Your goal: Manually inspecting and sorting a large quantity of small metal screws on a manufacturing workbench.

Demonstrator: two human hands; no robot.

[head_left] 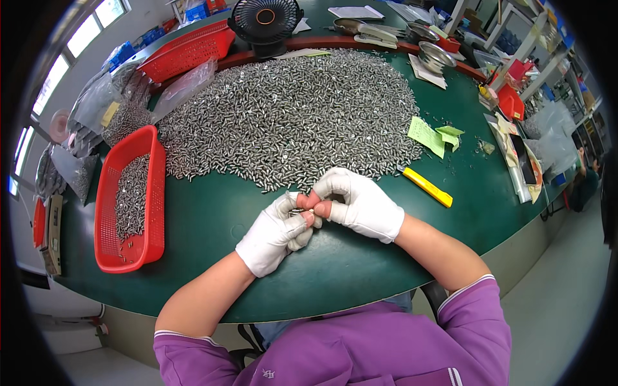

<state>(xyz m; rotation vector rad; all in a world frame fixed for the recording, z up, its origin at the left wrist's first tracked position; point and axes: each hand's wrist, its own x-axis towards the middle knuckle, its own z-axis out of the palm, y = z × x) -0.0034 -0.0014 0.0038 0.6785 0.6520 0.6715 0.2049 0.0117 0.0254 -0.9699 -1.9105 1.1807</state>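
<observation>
My left hand (273,233) and my right hand (364,204) meet at the near edge of a wide heap of small metal cylinders (290,122) on the green table. Both wear white gloves that leave some fingertips bare. The left fingers are curled closed around small metal cylinders (295,211), partly hidden by the glove. My right thumb and forefinger pinch together against the left fingertips; what lies between them is too small to make out. A yellow utility knife (427,186) lies just right of my right hand.
Left of my hands stands a red plastic basket (154,238) with more cylinders. Another red basket (193,50) and a black fan (265,26) stand beyond the heap. Green paper slips (426,136), a metal bowl (434,56) and a phone (523,159) lie right.
</observation>
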